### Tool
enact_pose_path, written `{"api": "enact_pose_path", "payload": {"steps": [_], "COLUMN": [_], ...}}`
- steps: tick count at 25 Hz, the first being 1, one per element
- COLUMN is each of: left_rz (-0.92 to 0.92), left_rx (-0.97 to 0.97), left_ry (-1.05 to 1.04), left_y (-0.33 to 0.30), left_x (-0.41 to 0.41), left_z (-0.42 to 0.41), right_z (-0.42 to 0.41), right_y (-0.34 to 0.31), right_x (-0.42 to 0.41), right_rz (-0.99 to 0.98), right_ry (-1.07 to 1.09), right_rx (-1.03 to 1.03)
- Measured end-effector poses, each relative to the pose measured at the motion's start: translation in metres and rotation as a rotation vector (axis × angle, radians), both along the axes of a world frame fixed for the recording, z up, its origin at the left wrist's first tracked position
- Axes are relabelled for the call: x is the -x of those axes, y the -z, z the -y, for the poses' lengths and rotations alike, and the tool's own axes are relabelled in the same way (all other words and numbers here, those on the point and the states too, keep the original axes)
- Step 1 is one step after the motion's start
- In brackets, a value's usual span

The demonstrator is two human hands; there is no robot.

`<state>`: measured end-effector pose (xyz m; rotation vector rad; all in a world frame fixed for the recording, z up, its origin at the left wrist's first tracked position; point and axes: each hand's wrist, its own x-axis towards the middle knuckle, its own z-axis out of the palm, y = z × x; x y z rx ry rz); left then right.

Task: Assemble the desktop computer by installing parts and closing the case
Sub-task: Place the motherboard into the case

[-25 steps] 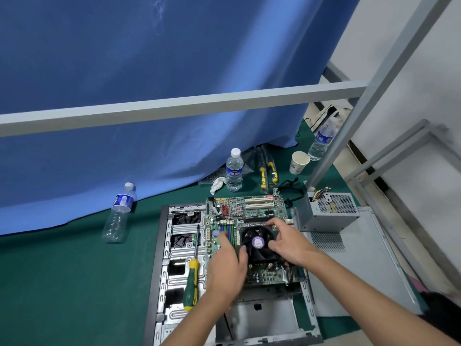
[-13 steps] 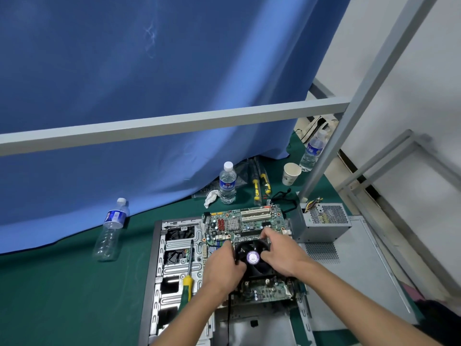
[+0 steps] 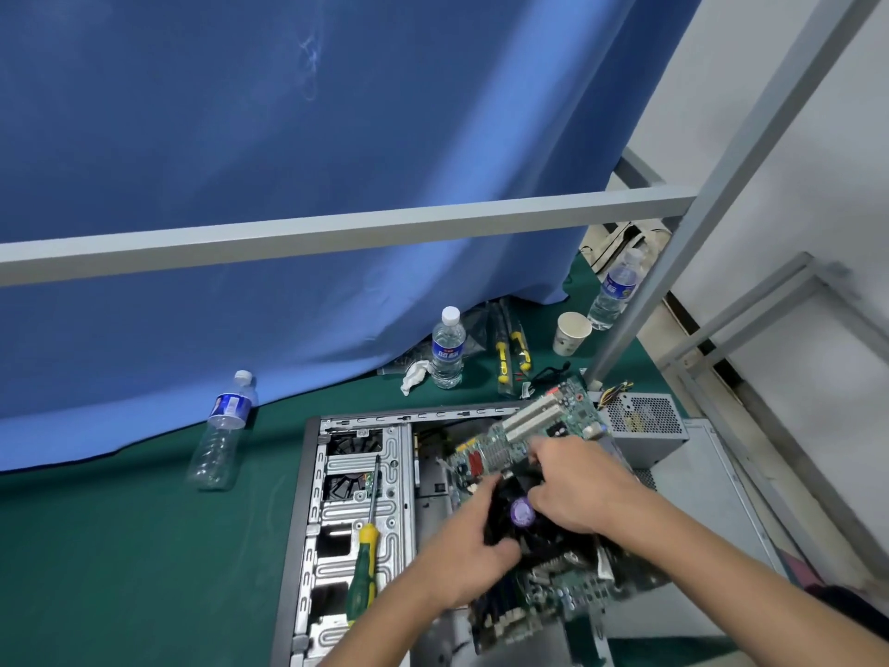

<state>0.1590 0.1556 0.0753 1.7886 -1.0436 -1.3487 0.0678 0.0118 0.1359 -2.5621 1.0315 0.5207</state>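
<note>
The open computer case (image 3: 308, 512) lies flat on the green cloth. Above it a green motherboard (image 3: 539, 428) hangs tilted and turned, its white slots pointing to the upper right. A black CPU cooler fan (image 3: 522, 515) with a purple hub sits on the board. My left hand (image 3: 469, 546) grips the fan's left side. My right hand (image 3: 575, 488) grips its right and top side. Both hands carry the board by the cooler. The board's lower part is blurred.
A green and yellow screwdriver (image 3: 363, 570) lies on the case's drive bays. The grey power supply (image 3: 642, 428) and the case side panel (image 3: 707, 536) sit to the right. Water bottles (image 3: 447, 349), a paper cup (image 3: 570, 332) and yellow-handled tools (image 3: 510, 349) stand behind. A grey frame bar (image 3: 336, 233) crosses overhead.
Both hands have lifted the motherboard out of its flat seat in the case and turned it clockwise, tilted. The bare case floor now shows to its left.
</note>
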Motion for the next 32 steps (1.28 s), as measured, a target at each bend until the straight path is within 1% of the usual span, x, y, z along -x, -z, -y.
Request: {"api": "enact_pose_path", "payload": {"steps": [1, 2, 4, 7, 8, 12, 14, 17, 22, 26, 29, 32], "left_rz": [-0.078, -0.091, 0.028, 0.236, 0.266, 0.282, 0.376, 0.49, 0.835, 1.011, 1.104, 1.176], "left_rx": [-0.05, -0.107, -0.175, -0.114, -0.108, -0.148, -0.153, -0.182, -0.262, -0.272, -0.279, -0.327], "left_ry": [0.061, 0.133, 0.25, 0.241, 0.237, 0.206, 0.189, 0.172, 0.352, 0.459, 0.547, 0.657], "left_y": [0.0, 0.002, 0.009, 0.016, 0.018, 0.03, 0.039, 0.053, 0.077, 0.088, 0.093, 0.1], "left_x": [-0.002, -0.004, -0.005, -0.01, -0.014, -0.027, -0.025, -0.022, -0.026, -0.037, -0.04, -0.034], "left_z": [-0.004, -0.006, -0.007, -0.003, -0.001, 0.007, 0.012, 0.014, 0.013, 0.013, 0.015, 0.023], "right_z": [-0.002, -0.004, -0.009, -0.011, -0.011, -0.014, -0.018, -0.024, -0.041, -0.043, -0.04, -0.036], "right_y": [0.003, 0.007, 0.017, 0.03, 0.033, 0.045, 0.052, 0.067, 0.1, 0.123, 0.137, 0.152], "right_x": [0.001, 0.003, 0.003, -0.003, -0.005, -0.016, -0.021, -0.023, -0.02, -0.025, -0.023, -0.018], "right_rz": [-0.024, -0.046, -0.086, -0.091, -0.084, -0.021, 0.016, 0.061, 0.107, 0.145, 0.113, 0.071], "right_ry": [0.005, 0.008, 0.002, -0.003, 0.0, 0.019, 0.014, 0.047, 0.135, 0.175, 0.171, 0.185], "right_rx": [-0.006, -0.014, -0.018, -0.017, -0.018, -0.014, -0.005, -0.058, -0.231, -0.313, -0.363, -0.41]}}
